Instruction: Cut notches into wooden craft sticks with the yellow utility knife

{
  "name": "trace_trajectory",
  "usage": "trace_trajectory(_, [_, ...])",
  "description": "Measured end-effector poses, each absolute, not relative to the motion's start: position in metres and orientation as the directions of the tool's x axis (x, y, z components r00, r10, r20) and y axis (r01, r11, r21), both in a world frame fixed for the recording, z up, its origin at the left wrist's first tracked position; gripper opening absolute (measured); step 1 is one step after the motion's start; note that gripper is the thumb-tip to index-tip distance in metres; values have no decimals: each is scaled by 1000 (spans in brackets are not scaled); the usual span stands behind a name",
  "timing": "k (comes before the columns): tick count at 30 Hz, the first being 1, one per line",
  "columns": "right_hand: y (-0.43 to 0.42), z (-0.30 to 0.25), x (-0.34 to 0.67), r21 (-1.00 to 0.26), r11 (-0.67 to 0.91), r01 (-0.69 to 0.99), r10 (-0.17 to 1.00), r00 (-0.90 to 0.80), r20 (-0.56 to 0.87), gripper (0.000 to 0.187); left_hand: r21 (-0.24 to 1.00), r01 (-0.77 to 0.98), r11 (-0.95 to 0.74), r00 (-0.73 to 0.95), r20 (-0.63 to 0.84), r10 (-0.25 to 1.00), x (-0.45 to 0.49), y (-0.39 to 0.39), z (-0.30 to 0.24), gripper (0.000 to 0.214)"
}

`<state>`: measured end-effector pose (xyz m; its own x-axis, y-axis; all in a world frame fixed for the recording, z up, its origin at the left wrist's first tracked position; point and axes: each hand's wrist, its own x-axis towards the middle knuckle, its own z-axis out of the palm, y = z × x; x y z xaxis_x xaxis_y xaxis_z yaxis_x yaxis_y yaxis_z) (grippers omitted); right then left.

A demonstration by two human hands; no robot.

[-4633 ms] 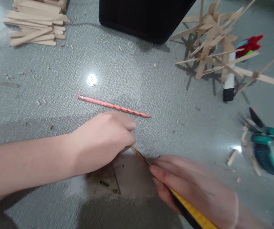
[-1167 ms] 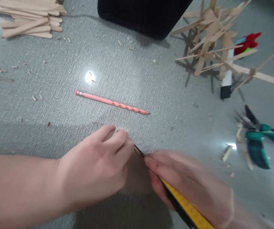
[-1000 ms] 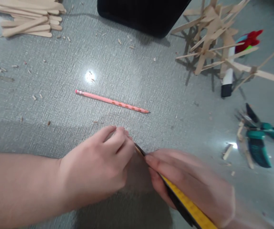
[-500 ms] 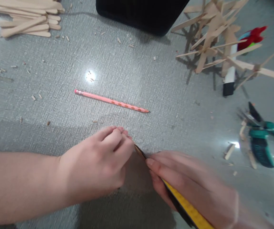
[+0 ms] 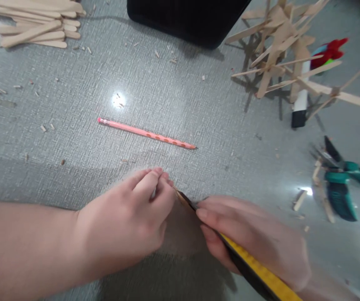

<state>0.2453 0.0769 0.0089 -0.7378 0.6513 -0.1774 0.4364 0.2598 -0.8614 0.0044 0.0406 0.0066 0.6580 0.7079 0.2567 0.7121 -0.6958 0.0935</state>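
Note:
My left hand (image 5: 126, 217) rests on the grey table with its fingers bunched and pinched together, pressing on the end of a thin wooden stick (image 5: 180, 195). Only a short tan piece of that stick shows between my hands. My right hand (image 5: 255, 238) is closed round a yellow and black utility knife (image 5: 261, 276), whose tip meets the stick right beside my left fingertips. A pink pencil (image 5: 145, 133) lies loose just beyond both hands.
A pile of flat wooden sticks (image 5: 36, 25) lies at the far left, a black box (image 5: 186, 16) at the top middle. At the right are a glued stick structure (image 5: 283, 46), a white marker (image 5: 299, 110), a red toy (image 5: 327, 52) and green-handled pliers (image 5: 339, 184). Wood chips are scattered about.
My left hand slid back toward me and bunched its fingers, covering the clear set square seen earlier. The right hand with the knife has barely shifted. The pencil has not moved.

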Motion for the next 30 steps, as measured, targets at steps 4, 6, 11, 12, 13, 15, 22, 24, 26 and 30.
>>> trace_trajectory(4, [76,6,244,-794,488,362,632,-774,35,48,101,750,-654,616,255,745,5,37,9,32])
trace_trajectory(6, [76,4,243,-775,506,379,635,-771,37,49,94,756,-648,612,250,751,5,35,9,31])
trace_trajectory(11, [74,4,244,-767,503,398,653,-756,36,51,103,748,-656,620,245,745,5,35,8,30])
trace_trajectory(12, [74,4,244,-773,495,398,653,-757,29,52,111,747,-655,619,245,746,5,35,7,29])
trace_trajectory(13, [74,5,244,-780,493,387,644,-764,28,53,117,745,-656,619,246,746,5,36,7,29])
trace_trajectory(15, [77,7,243,-801,484,352,613,-790,22,48,119,739,-663,627,240,741,5,37,7,29])
trace_trajectory(22, [86,11,242,-834,340,435,507,-831,-228,32,111,729,-676,643,228,731,6,39,9,34])
trace_trajectory(24, [87,9,242,-830,443,338,483,-870,-96,26,100,718,-689,658,226,719,5,38,9,33])
trace_trajectory(26, [87,7,242,-827,486,281,473,-881,-21,22,96,712,-696,662,238,711,5,39,9,30])
trace_trajectory(30, [88,12,242,-839,411,357,473,-870,-139,25,100,706,-701,663,256,704,4,39,6,27])
